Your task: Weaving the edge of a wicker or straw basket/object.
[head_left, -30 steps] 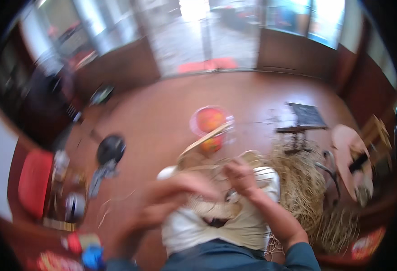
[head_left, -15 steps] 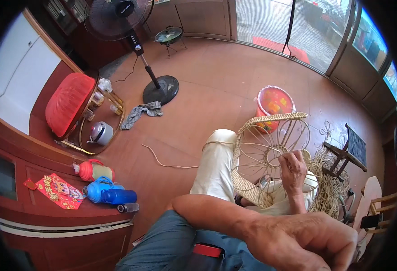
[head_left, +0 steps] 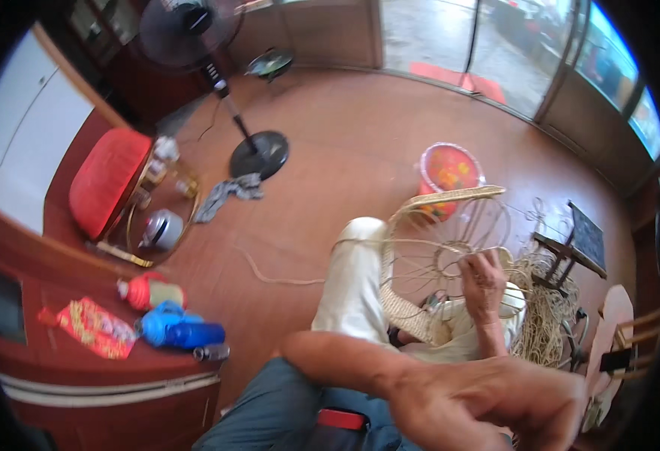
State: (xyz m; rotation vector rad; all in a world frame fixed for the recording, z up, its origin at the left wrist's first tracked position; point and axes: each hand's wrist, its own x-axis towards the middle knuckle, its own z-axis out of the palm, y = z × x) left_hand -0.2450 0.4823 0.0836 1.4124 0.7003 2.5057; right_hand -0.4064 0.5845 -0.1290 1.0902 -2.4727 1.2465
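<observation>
Woven straw-coloured cord wraps part of a round wire frame (head_left: pixel 439 248) that rests on the person's lap, against the pale trouser leg (head_left: pixel 348 289), with its far rim tipped up toward an orange plastic bucket (head_left: pixel 448 169) on the red-brown floor. The right hand (head_left: pixel 484 282) sits on the inner wires, fingers curled narrowly about them. The left hand (head_left: pixel 495 402) is close to the camera and blurred, apart from the frame; whether its fingers grip anything cannot be told. Judging by this, good wrapping calls for steady tension, each turn laid tight beside the last, and the frame braced on the knee. Loose pale cord (head_left: pixel 544 319) lies heaped just right of the frame, beside a small dark stool (head_left: pixel 574 244); a black standing fan (head_left: pixel 258 150) stands well apart.
</observation>
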